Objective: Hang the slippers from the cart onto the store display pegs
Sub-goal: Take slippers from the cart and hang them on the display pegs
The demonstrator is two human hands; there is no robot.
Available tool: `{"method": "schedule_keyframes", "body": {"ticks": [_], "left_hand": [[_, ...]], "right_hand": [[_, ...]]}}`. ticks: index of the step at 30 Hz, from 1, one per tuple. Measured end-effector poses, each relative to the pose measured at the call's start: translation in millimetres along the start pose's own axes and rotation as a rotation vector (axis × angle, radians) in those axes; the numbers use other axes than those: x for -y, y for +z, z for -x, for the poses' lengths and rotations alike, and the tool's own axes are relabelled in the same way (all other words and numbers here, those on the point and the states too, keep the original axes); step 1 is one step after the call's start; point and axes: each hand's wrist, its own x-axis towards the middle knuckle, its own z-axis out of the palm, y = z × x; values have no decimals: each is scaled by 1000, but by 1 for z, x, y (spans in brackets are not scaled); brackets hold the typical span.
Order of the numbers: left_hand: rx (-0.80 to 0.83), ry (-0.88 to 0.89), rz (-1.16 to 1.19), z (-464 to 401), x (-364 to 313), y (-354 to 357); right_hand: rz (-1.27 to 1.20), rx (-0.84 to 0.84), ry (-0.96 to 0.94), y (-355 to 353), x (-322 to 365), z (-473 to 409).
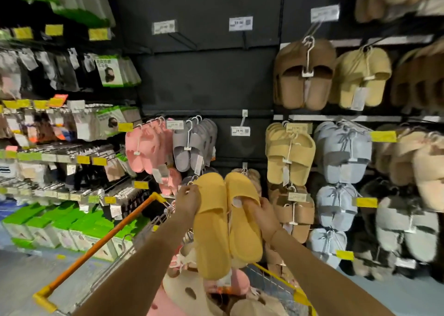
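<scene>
At lower centre of the frame, above the cart [101, 241], our left hand [188, 199] pinches the yellow slippers [225, 222] by their top; our right hand [264, 213] grips the strap. They look light and soft, best held by the hanger hook.

My left hand [188, 200] covers the hook of the yellow slippers [227, 222], so I cannot see it. The cart [101, 241] is cut off by the bottom edge. The price tags [240, 23] are too blurred to read.
</scene>
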Motion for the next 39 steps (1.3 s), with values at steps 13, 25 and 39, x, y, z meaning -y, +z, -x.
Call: {"method": "schedule_keyframes", "body": {"ticks": [13, 25, 39], "left_hand": [[177, -70, -94, -13, 4, 115], [160, -161, -60, -106, -2, 135], [223, -197, 14, -227, 14, 126]], "right_hand": [[-75, -80, -19, -111, 2, -39], [-60, -145, -104, -79, -13, -138], [-139, -232, -87, -21, -47, -230]]}}
